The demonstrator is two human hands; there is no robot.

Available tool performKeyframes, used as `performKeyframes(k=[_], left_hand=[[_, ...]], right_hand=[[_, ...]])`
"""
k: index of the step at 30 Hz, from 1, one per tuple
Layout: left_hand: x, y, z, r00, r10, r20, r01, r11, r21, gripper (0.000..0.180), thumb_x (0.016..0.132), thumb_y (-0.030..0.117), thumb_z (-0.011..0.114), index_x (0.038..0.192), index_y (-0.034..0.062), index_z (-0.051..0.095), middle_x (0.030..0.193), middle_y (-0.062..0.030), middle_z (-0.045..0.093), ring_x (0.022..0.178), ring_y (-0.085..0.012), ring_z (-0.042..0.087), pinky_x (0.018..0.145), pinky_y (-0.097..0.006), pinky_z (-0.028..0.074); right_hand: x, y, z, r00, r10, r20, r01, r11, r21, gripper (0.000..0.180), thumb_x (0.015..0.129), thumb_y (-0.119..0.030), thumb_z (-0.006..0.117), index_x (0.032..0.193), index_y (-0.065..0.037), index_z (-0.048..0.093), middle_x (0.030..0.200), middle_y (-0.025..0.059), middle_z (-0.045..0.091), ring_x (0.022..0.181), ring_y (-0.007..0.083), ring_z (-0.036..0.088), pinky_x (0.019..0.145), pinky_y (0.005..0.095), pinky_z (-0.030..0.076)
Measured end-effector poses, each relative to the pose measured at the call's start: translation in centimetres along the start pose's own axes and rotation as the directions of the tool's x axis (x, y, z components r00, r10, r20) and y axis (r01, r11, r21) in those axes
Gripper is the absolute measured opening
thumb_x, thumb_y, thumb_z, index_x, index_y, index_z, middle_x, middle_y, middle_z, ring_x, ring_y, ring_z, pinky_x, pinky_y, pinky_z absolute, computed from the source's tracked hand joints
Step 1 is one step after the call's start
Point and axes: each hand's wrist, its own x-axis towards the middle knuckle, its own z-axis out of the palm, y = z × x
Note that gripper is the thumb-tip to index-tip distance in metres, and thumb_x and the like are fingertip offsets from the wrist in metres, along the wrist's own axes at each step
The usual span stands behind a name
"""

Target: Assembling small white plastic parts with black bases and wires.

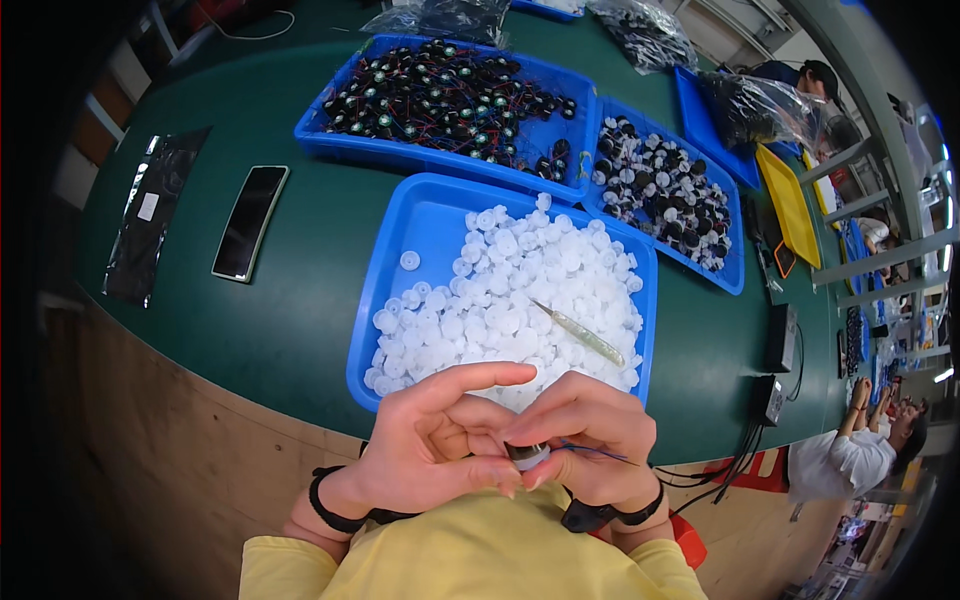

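My right hand [600,437] pinches a small round black part with a whitish cap [528,456], and thin blue and red wires trail from it to the right. My left hand [440,430] closes on the same part from the other side, thumb and curled fingers against it, its index finger stretched out above. Both hands are over the near edge of a blue tray [388,265] heaped with translucent white plastic caps [480,320]. On the heap lies a slim pointed tool with a pale, wrapped handle [585,335].
Behind stand a blue tray of black wired parts [430,100] and a blue tray of black-and-white parts [665,190]. A phone [250,222] and a black plastic bag [155,215] lie left on the green table. Black boxes with cables [770,400] sit right; other people work farther off.
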Motion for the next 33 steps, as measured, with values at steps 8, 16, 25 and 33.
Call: performKeyframes(k=[8,16,25,33], left_hand=[[0.2,-0.5,1.6,0.969,0.234,-0.08,-0.224,0.968,0.117,0.043,0.08,-0.008,0.059,0.119,-0.0092,0.041,0.099,-0.0175,0.059,0.081,-0.0159,0.061,0.066,-0.025,0.05],[0.9,-1.3,1.6,0.984,0.177,-0.008,-0.176,0.969,-0.174,0.041,0.079,-0.009,0.053,0.117,-0.0057,0.038,0.104,-0.0126,0.052,0.085,-0.0113,0.053,0.072,-0.023,0.043],[0.8,-1.9,1.6,0.992,0.108,0.067,-0.075,0.922,-0.38,0.042,0.08,-0.008,0.055,0.118,-0.0046,0.038,0.106,-0.0126,0.05,0.1,-0.0122,0.05,0.08,-0.026,0.042],[0.8,-2.5,2.1,0.835,0.548,-0.046,-0.51,0.804,0.305,0.045,0.077,-0.002,0.067,0.113,-0.0078,0.042,0.088,-0.013,0.061,0.079,-0.0153,0.061,0.068,-0.025,0.05]], right_hand=[[-0.2,0.0,1.3,0.977,-0.034,-0.21,0.073,0.98,0.183,0.026,0.071,-0.006,0.073,0.093,0.002,0.061,0.09,0.0131,0.058,0.077,0.0168,0.062,0.06,0.0243,0.05],[-0.6,-0.1,1.2,0.978,-0.066,-0.199,0.087,0.991,0.1,0.027,0.07,-0.006,0.074,0.092,0.0,0.061,0.091,0.0136,0.059,0.079,0.0194,0.062,0.065,0.0262,0.052],[-1.1,-0.3,1.4,0.969,-0.126,-0.211,0.145,0.986,0.077,0.028,0.07,-0.008,0.074,0.094,-0.001,0.06,0.093,0.0129,0.058,0.082,0.0188,0.062,0.064,0.0256,0.052],[-1.0,-0.1,2.4,0.979,-0.008,-0.203,0.076,0.941,0.331,0.027,0.084,-0.022,0.061,0.099,-0.002,0.05,0.093,0.0112,0.05,0.081,0.0136,0.055,0.069,0.0243,0.046]])
